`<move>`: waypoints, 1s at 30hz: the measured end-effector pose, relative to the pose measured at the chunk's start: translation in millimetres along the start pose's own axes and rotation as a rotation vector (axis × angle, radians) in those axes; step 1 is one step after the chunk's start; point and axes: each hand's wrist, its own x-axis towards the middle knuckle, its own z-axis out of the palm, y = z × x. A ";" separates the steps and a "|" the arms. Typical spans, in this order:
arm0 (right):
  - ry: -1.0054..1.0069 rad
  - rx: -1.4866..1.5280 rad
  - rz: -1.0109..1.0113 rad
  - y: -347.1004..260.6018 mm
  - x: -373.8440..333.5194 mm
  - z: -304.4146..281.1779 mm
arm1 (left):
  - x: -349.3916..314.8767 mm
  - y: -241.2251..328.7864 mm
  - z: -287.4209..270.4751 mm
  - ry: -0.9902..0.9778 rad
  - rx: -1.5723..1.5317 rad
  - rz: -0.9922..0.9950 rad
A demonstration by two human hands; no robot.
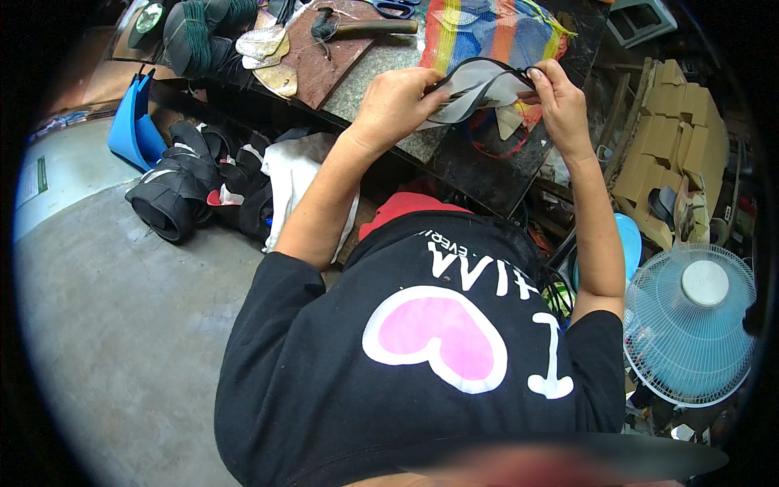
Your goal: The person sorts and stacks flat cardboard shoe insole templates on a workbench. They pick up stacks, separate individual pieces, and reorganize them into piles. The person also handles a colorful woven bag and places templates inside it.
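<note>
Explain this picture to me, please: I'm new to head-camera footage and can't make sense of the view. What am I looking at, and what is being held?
There is no machine here, just a person with two bare hands. The single picture comes from a wide fisheye camera on their head, looking down, so straight edges bend near the rim. The big black area is their own shirt.

The left hand and right hand hold a grey piece with black edging between them, fingers gripping either end. I can't tell what it is for.

On the table lie a hammer, a brown board, scissors and a striped mesh bag. At the right stands a fan.
</note>
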 end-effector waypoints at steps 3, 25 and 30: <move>0.130 -0.351 -0.036 -15.6 -3.7 -10.8 | 0.1 5.5 3.4 0.029 -0.075 -0.019; -0.265 -0.665 -0.671 -37.4 -57.1 1.1 | -20.1 27.5 6.5 -0.062 0.358 0.063; -0.218 -0.666 -0.673 -45.9 -52.6 2.8 | -26.3 28.3 5.6 -0.065 0.311 0.073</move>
